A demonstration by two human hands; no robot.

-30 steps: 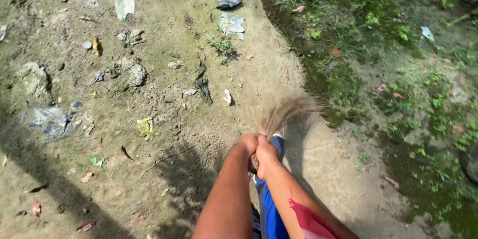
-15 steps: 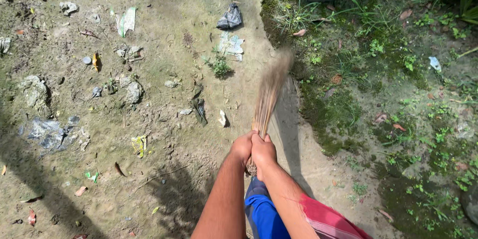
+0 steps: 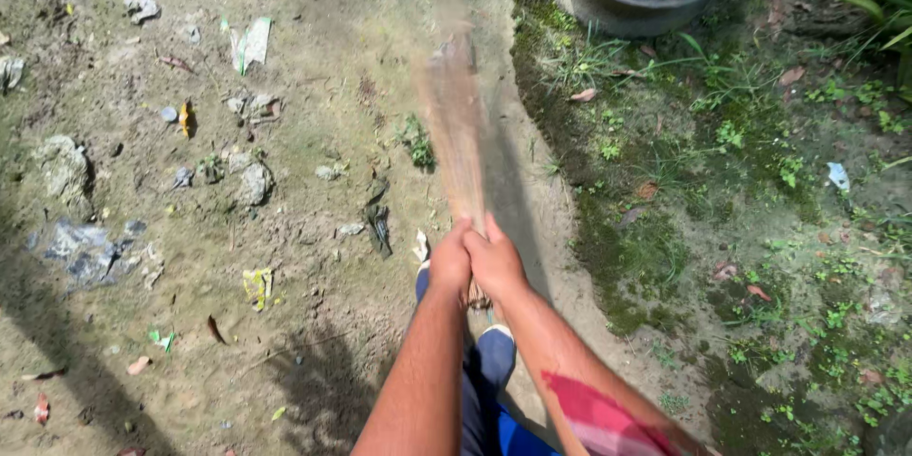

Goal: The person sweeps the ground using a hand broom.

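A broom [image 3: 456, 123] of pale brown straw bristles (blurred by motion) is seen stretched from the picture's centre toward twelve o'clock over bare, littered earth. Its bound lower end is gripped at the centre, while the spread bristle tips are pointed toward twelve o'clock.

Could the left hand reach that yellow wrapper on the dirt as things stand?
Probably not: the left hand is clasped on the broom with the right hand, and the yellow wrapper lies well off to the left.
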